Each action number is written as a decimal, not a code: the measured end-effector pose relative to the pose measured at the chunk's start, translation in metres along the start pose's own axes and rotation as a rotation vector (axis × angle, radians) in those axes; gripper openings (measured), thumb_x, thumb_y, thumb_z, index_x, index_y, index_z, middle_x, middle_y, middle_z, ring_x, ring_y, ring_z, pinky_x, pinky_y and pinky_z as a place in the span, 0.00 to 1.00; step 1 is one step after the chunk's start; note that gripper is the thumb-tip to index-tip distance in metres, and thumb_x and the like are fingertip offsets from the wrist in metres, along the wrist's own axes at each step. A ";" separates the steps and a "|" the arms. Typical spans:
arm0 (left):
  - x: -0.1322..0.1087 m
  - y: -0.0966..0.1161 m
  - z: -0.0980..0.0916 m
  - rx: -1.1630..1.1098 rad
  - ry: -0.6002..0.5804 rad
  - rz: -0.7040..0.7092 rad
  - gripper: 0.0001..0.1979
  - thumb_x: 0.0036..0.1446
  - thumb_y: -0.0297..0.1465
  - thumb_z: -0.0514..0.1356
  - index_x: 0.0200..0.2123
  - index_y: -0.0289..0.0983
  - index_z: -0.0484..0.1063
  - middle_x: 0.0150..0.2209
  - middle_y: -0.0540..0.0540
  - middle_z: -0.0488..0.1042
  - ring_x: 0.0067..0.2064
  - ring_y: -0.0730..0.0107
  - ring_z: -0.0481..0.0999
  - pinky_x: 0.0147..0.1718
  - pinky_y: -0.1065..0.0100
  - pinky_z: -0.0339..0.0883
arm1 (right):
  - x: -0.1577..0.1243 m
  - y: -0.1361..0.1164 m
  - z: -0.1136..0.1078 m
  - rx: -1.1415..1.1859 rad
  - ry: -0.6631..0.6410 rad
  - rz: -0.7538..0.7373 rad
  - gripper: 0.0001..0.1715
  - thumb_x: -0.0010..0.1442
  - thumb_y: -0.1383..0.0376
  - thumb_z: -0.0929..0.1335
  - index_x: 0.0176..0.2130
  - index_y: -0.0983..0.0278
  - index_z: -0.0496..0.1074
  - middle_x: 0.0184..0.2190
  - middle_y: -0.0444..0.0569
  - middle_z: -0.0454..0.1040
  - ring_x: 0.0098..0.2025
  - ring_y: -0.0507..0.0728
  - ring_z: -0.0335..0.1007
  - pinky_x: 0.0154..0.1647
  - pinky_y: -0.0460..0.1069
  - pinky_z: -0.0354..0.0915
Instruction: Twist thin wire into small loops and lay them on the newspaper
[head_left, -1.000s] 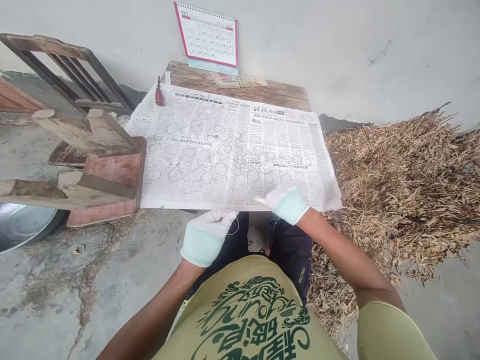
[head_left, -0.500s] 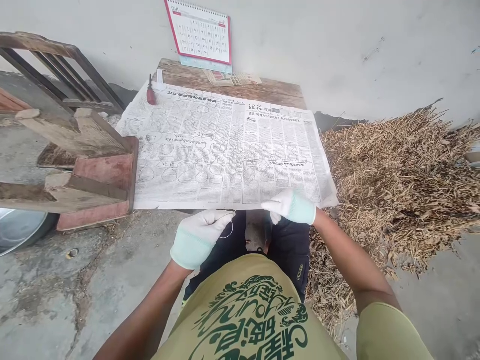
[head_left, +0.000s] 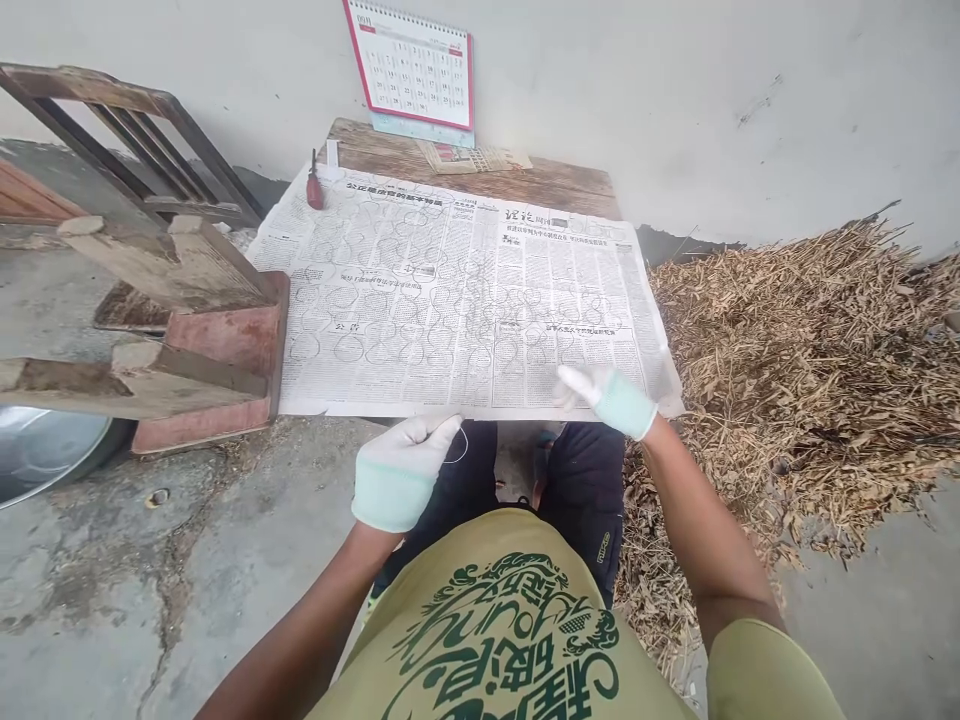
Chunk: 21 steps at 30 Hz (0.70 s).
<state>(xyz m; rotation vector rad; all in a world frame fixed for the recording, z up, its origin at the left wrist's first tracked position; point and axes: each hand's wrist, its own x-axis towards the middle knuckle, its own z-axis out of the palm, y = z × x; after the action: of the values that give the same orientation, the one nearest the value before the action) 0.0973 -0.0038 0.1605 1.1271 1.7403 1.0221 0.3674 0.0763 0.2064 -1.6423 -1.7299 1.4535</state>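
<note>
Okay, on my remote head feed the thin white strand [head_left: 465, 443] sits near six o'clock, curving just below the newspaper's [head_left: 360, 388] near edge; thread or wire, can't tell. Gloved left hand [head_left: 405, 462], between seven and eight o'clock, pinches it between thumb and finger. Right hand [head_left: 589, 390], between three and four, is over the newspaper; fingers blurred, so I can't tell if it grips anything. I'd judge the strand very light, springy, likely slippery against gloves, easily kinked; best taken by fingertips close to that pinch.
</note>
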 end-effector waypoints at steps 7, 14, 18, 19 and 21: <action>0.001 0.002 0.020 -0.345 -0.004 -0.086 0.13 0.56 0.41 0.68 0.27 0.38 0.80 0.21 0.51 0.72 0.24 0.72 0.67 0.26 0.69 0.63 | -0.022 -0.007 0.081 0.095 -0.182 0.006 0.17 0.66 0.55 0.68 0.35 0.62 0.81 0.35 0.47 0.84 0.40 0.57 0.81 0.46 0.51 0.72; 0.008 -0.005 0.026 -0.639 -0.194 -0.144 0.13 0.52 0.41 0.71 0.30 0.36 0.79 0.23 0.51 0.71 0.25 0.72 0.68 0.29 0.66 0.66 | -0.021 -0.016 0.124 0.362 0.032 0.005 0.13 0.62 0.63 0.68 0.29 0.61 0.81 0.29 0.44 0.83 0.35 0.55 0.81 0.47 0.49 0.73; 0.014 0.000 0.019 -0.758 -0.293 -0.266 0.16 0.47 0.40 0.74 0.29 0.35 0.77 0.25 0.48 0.73 0.28 0.70 0.72 0.32 0.65 0.69 | -0.027 -0.014 0.122 0.347 0.151 -0.022 0.14 0.62 0.65 0.66 0.31 0.60 0.81 0.34 0.44 0.84 0.40 0.55 0.82 0.51 0.49 0.73; 0.014 0.002 0.018 -0.791 -0.289 -0.290 0.16 0.46 0.40 0.74 0.30 0.35 0.78 0.25 0.48 0.73 0.28 0.70 0.72 0.32 0.66 0.69 | -0.028 -0.013 0.124 0.342 0.169 -0.022 0.13 0.62 0.64 0.67 0.32 0.59 0.81 0.36 0.44 0.84 0.42 0.55 0.81 0.51 0.49 0.72; 0.012 0.007 0.021 -0.829 -0.237 -0.315 0.16 0.45 0.39 0.75 0.31 0.34 0.78 0.26 0.49 0.73 0.29 0.71 0.71 0.32 0.68 0.69 | -0.028 -0.008 0.132 0.324 0.170 -0.024 0.09 0.61 0.62 0.69 0.36 0.59 0.82 0.39 0.44 0.84 0.44 0.56 0.81 0.52 0.50 0.73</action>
<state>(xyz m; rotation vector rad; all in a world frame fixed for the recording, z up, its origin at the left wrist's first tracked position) 0.1149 0.0133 0.1570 0.4049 1.0722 1.1812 0.2642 -0.0026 0.1688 -1.5167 -1.3377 1.4478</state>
